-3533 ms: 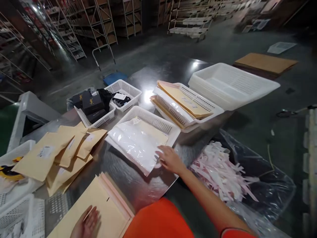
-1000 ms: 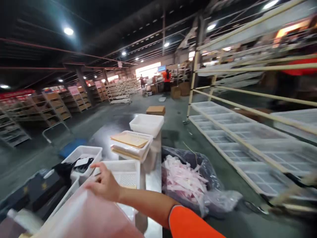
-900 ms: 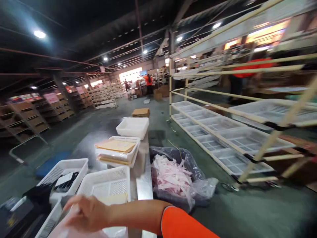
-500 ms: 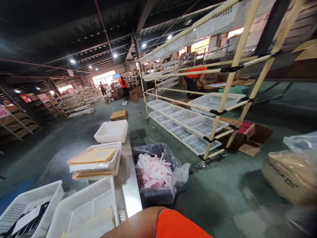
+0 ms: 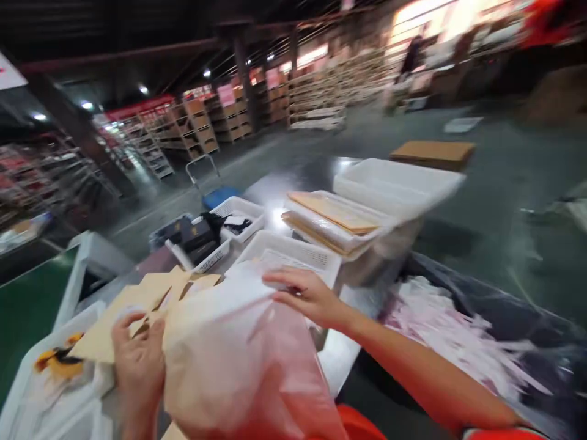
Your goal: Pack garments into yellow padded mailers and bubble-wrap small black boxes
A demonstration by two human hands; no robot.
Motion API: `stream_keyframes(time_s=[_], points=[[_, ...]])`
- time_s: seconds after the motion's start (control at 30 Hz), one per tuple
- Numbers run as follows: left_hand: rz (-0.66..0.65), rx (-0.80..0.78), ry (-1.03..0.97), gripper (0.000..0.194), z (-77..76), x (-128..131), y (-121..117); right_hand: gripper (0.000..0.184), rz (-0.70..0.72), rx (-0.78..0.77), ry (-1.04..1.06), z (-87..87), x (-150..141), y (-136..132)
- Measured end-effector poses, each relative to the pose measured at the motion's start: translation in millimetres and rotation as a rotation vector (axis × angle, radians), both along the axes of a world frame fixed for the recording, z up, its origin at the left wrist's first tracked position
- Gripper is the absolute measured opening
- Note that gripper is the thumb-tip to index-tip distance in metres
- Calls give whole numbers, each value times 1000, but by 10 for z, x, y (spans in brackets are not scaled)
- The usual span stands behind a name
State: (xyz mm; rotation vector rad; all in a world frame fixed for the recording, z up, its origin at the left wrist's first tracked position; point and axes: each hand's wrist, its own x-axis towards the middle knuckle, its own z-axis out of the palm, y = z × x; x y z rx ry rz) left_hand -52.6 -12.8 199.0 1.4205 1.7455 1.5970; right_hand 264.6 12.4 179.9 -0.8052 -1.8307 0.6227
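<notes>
A large translucent plastic bag [image 5: 247, 354], with tan paper along its left side, spreads in front of me. My right hand [image 5: 314, 296] reaches in from the right, closed on the bag's upper edge. Curled at the bag's left side, my left hand [image 5: 140, 360] grips one of several tan paper envelopes [image 5: 126, 299]; motion blur hides exactly how the fingers meet it. Just beyond my right hand is a white perforated basket [image 5: 293, 250]. To the left, another white basket [image 5: 34, 360] holds a yellow-and-black item [image 5: 62, 360].
Flat tan envelopes [image 5: 334, 211] lie on stacked baskets beside a white tub [image 5: 398, 183]. Dark packets [image 5: 192, 235] fill a basket further back. At right, a lined bin [image 5: 545, 360] holds pale paper strips [image 5: 444, 333]. A green surface [image 5: 36, 305] runs along the left.
My view has swung left and down toward the table. Both hands and the plastic bag are in sight, where before only an arm showed at the bottom.
</notes>
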Motion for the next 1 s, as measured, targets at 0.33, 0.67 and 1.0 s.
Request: stream_keyframes(time_s=[0.33, 0.67, 1.0], points=[[94, -160, 172, 33, 30, -266, -226, 31, -45, 191, -287, -24, -237, 136], [67, -257, 212, 29, -14, -427, -282, 40, -66, 104, -153, 147, -518, 220], [-472, -242, -495, 67, -670, -395, -314, 48, 89, -290, 212, 550, -984, 439]])
